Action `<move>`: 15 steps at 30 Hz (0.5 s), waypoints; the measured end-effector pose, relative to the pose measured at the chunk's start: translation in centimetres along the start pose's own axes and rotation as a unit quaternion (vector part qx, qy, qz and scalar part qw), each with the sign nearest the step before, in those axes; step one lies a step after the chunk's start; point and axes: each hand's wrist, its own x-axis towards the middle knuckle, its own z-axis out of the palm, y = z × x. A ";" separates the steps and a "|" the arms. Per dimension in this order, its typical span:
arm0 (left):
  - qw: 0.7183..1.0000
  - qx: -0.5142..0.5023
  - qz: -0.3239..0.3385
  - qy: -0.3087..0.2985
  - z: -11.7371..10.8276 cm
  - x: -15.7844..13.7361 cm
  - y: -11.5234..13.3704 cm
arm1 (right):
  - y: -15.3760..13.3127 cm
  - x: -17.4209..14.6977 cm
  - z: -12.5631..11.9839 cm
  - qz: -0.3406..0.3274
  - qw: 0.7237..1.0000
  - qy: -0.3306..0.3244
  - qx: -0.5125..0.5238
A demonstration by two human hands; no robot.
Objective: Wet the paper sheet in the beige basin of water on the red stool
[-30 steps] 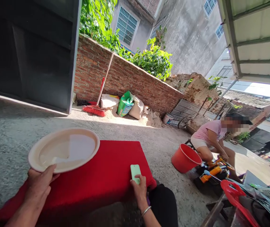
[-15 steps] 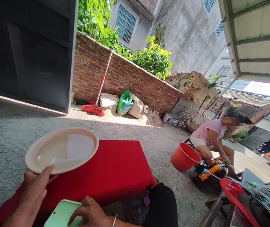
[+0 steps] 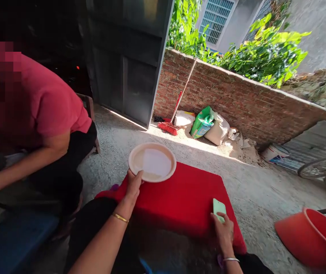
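On the far left of a shaded concrete yard, a person in a red shirt [image 3: 45, 102] bends forward on a low seat, one forearm stretched toward the ground, apart from the wearer's own hands. Next along, the wearer's left hand [image 3: 133, 186], a gold bangle on its wrist, pinches the near rim of a cream plate [image 3: 152, 162] between thumb and fingers, holding it level just above the back edge of a red mat [image 3: 180, 198] spread on the ground, seemingly so the shallow dish stays flat. Further right, the right hand [image 3: 222, 230], wearing a silver bangle, rests on the mat's front corner with its fingers curled over a pale green phone [image 3: 219, 208], pressing it flat against the cloth. Behind, a red broom [image 3: 172, 123] leans on a brick wall [image 3: 237, 99] beside filled sacks [image 3: 205, 123]; print on the green sack is too small to read. An orange bucket [image 3: 311, 236] lies tilted at far right.
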 end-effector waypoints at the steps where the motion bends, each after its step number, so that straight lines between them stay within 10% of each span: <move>1: 1.000 -0.001 -0.003 0.005 0.0 0.1 0.0 | -0.7 -1.4 1.3 -0.024 0.999 -0.032 0.010; 4: 1.000 -0.006 -0.008 0.022 0.0 0.3 -0.2 | -4.1 -7.7 5.6 -0.125 0.975 -0.172 0.063; 10: 1.000 -0.014 -0.011 0.014 -0.3 0.8 -0.5 | -8.8 -15.2 8.0 -0.318 0.835 -0.439 0.093; 15: 0.999 -0.030 0.011 0.028 0.1 0.1 -0.7 | -1.2 -7.4 1.3 -0.189 0.952 -0.200 0.130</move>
